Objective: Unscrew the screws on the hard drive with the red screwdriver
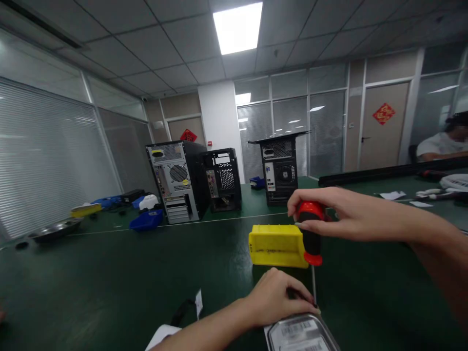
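Note:
My right hand [329,214] grips a red and black screwdriver [312,239] by the top of its handle. The screwdriver stands nearly upright, its shaft running down to the far right corner of a hard drive [298,334]. My left hand [283,297] is closed on the far edge of that drive, with fingertips close to the screwdriver's tip. The tip itself is hidden at the fingers. A label with printed bars covers the drive's metal top, and its near part is cut off by the frame. Just beyond both hands sits a yellow plastic bin [276,246].
Three computer cases stand along the far side: a tall one [179,180], an open-backed one [223,180] and one with a raised panel on top [280,170]. A blue bin [146,220] and a metal bowl [56,229] are at left. A person [444,141] sits far right.

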The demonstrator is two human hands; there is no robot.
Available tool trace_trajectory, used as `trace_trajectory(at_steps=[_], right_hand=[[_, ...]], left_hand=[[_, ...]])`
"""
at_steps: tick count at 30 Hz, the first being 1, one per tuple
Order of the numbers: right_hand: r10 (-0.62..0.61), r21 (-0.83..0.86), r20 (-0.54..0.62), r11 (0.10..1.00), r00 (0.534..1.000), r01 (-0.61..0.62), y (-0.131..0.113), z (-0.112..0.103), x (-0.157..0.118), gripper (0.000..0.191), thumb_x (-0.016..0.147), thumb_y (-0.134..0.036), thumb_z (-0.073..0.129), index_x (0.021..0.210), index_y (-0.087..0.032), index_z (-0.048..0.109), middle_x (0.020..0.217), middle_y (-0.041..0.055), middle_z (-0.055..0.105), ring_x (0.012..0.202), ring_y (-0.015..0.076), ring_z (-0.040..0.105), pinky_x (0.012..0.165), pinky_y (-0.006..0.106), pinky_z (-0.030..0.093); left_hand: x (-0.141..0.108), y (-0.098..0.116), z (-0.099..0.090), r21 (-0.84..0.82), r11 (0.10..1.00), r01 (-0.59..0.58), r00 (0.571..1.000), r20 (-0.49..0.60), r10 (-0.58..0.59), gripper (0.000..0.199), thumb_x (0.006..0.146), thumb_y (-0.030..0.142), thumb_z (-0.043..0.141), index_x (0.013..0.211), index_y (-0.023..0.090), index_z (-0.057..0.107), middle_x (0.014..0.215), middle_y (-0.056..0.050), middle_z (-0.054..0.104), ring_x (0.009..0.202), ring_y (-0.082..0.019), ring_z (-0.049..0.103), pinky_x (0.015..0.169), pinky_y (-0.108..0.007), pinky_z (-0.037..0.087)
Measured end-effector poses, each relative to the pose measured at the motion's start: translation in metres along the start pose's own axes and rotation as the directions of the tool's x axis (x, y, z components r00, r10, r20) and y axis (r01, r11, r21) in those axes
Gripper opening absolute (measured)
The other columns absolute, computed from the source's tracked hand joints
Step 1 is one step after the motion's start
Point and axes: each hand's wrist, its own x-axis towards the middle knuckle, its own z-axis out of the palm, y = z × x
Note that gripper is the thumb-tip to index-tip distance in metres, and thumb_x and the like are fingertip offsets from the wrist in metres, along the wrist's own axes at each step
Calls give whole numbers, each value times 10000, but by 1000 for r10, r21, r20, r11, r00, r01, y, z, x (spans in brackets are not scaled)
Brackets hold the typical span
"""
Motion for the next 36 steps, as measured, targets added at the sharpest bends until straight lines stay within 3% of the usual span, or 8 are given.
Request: trace_trajectory(at_steps=[12,18,22,28,36], right_hand=[[53,-14,-35,998,998,-53,-8,2,3,252,906,-476,567,936,-228,605,859,12,665,763,200,634,649,303,467],[26,55,-24,998,999,-24,-6,3,-2,316,975,-498,417,1106,-273,597,1040,38,685,914,234,637,785,352,491],[26,59,-14,998,1000,-25,-4,3,1,277,976,-465,456,1135,-284,594,997,21,688,888,216,637,763,341,483],[39,51,3,998,999,-39,-6,2,4,251,969,-453,483,999,-251,629,870,7,670,789,193,632,691,318,475],[12,0,-7,1000,1000,-12,-5,1,0,342,980,-489,425,1160,-263,607,1016,41,678,899,221,648,764,350,498]], left_hand=[[-1,6,1,46,999,-23,1000,2,23,238,846,392,724,984,217,807,858,-18,790,748,-159,695,700,-206,466],[1,3,3,72,997,-13,1000,-3,13,261,817,435,750,954,222,814,855,-16,792,759,-170,704,704,-210,469],[-1,0,3,79,996,-40,999,-14,41,294,846,468,711,955,215,814,869,-22,793,752,-163,700,690,-207,459],[-2,-1,-1,95,994,-56,998,-1,56,311,840,473,719,971,205,809,842,-23,790,747,-164,696,652,-208,436],[0,-5,-1,76,994,-78,997,-21,79,325,843,486,710,968,204,811,869,-35,798,743,-165,713,669,-210,452]])
